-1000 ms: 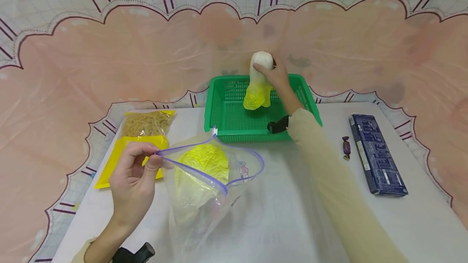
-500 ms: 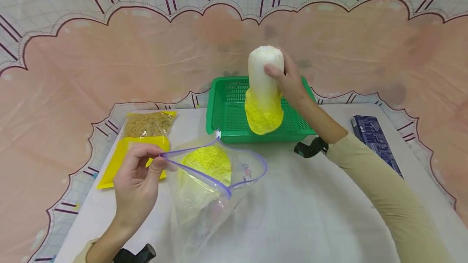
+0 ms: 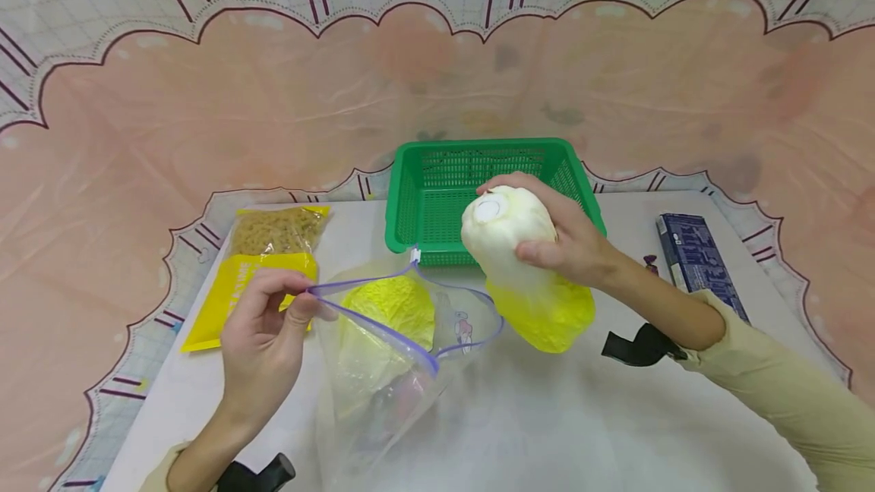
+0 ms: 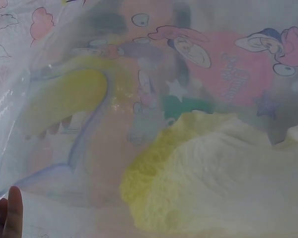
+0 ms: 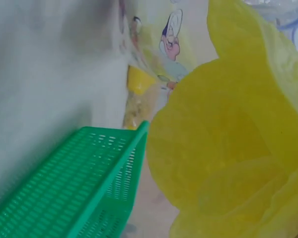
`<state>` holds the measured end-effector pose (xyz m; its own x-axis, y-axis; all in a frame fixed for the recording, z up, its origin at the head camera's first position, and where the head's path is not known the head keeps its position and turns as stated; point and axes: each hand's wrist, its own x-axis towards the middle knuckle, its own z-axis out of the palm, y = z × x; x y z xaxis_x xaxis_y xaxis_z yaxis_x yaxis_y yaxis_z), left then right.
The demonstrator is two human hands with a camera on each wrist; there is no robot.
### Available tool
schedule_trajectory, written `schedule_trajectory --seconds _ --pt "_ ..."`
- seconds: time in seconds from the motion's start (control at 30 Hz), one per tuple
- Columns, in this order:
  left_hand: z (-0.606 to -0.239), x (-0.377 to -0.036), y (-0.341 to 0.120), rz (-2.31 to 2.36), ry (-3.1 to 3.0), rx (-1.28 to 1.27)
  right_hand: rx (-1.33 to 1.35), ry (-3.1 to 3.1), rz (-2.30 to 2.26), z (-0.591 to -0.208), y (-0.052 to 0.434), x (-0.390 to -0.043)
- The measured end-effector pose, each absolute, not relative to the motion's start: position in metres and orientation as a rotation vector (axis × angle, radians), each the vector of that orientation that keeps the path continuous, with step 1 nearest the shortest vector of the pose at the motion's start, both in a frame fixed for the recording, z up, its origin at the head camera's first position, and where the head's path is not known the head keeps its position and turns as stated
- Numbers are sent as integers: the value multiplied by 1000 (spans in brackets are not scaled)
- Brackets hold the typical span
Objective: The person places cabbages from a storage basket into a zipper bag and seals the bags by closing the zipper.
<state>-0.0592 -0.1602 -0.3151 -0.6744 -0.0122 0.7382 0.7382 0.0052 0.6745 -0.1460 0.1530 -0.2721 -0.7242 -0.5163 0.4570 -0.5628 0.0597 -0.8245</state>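
My left hand [image 3: 263, 348] pinches the purple zip edge of a clear zip bag [image 3: 383, 408], holding its mouth open. Inside the bag lies a napa cabbage [image 3: 390, 306], its yellow leafy end toward the opening; through the film, the left wrist view shows its pale body [image 4: 203, 173]. Just right of the bag mouth, my right hand [image 3: 574, 238] grips a second napa cabbage [image 3: 502, 222] around its white base. That cabbage tilts, base up and leftward, yellow leaves pointing down to the right. Those leaves [image 5: 228, 129] fill much of the right wrist view.
Behind the hands stands a green plastic basket [image 3: 478, 162] with nothing seen in it. On the left lies a yellow packet with a clear window [image 3: 276, 234] showing small tan pieces. A dark blue box [image 3: 704, 260] and a small wrapped candy [image 3: 651, 264] lie on the right.
My right hand has lifted the second napa cabbage out of the green basket and brought it nearer, tilting its base toward the bag. The left hand keeps its hold, almost still.
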Motion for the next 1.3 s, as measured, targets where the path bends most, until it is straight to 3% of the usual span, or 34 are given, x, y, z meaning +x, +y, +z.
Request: schedule_trajectory --seconds 0.63,1.0,1.3 --pt "-317 -59 -155 -1665 -1861 -728 1610 -2583 1289 -248 134 -137" --pt "-315 -62 -143 -1542 -1982 -765 1854 -2767 386 -240 106 -132" --pt "-313 -62 -139 -1497 -2086 -729 1869 -2889 367 -238 108 -139"
